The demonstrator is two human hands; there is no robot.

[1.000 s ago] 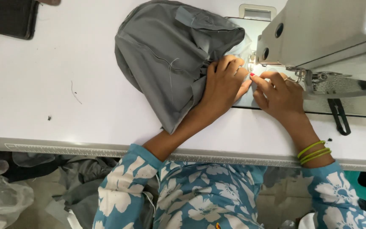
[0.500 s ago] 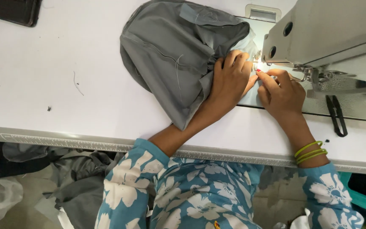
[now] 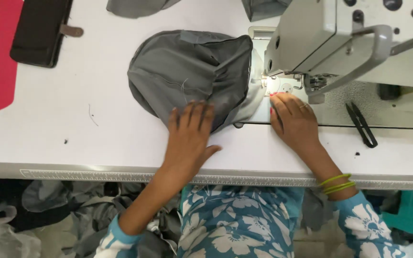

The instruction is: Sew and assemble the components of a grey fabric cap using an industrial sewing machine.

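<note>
The grey fabric piece (image 3: 192, 76) lies bunched at frame centre with one edge under the sewing machine (image 3: 340, 43) needle, the left hand (image 3: 187, 138) pressing it flat with fingers spread, the right hand (image 3: 295, 119) flat and open at the needle plate, gripping nothing, so stitching appears in progress and unfinished.

Left hand (image 3: 188, 136) lies flat, fingers spread; right hand (image 3: 295, 122) rests palm-down, fingers pointing forward.
</note>
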